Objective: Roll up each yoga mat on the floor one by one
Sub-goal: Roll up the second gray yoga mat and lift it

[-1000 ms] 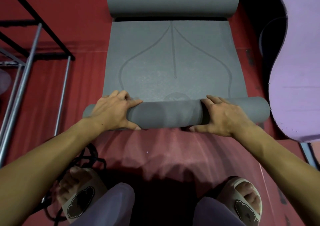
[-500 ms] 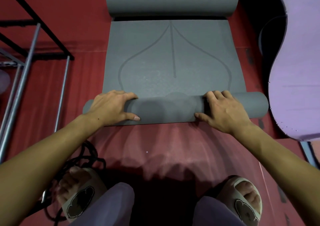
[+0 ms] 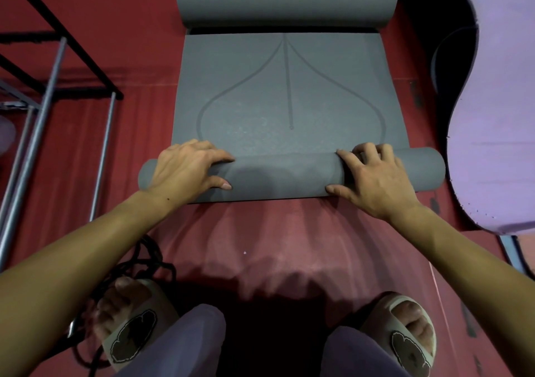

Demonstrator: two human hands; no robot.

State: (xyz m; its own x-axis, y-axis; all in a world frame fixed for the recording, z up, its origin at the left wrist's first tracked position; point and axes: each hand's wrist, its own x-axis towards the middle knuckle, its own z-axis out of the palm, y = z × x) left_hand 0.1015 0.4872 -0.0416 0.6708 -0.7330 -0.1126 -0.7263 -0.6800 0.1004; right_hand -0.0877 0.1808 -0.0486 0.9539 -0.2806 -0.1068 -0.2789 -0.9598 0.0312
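so the grey yoga mat (image 3: 285, 99) on the red floor (image 3: 260, 232) looks maybe half rolled, left hand (image 3: 185, 168) and right hand (image 3: 373, 180) curled over the near roll (image 3: 285, 175), flat stretch left, purple mat (image 3: 492, 116) beside it looks untouched

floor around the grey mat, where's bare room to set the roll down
Bare red floor between the near roll and the feet, and left of the mat up to the metal rack. The right is crowded by the purple mat; cables clutter the left foot.
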